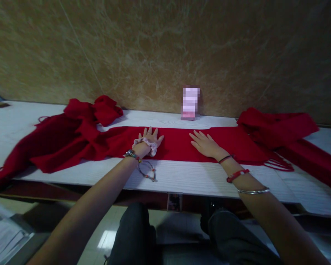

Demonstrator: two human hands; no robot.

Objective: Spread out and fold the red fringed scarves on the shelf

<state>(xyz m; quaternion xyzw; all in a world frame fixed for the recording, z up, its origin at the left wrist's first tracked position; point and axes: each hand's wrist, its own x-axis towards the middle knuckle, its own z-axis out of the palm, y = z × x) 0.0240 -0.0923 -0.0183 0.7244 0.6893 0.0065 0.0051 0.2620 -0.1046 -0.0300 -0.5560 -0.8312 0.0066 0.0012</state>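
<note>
A long red scarf (176, 144) lies stretched flat across the white table (187, 178). My left hand (150, 138) rests palm down on it with fingers spread, a pale scrunchie and beaded bracelets on the wrist. My right hand (205, 144) also lies flat on the scarf a little to the right, fingers apart, with red and silver bracelets on the wrist. Neither hand grips anything. The scarf's fringed end (278, 163) shows at the right.
More red scarves are bunched at the left (79, 125) and piled at the right (278, 127). A small blurred card (191, 103) leans against the brown wall (165, 48). My knees (138, 232) are under the table's front edge.
</note>
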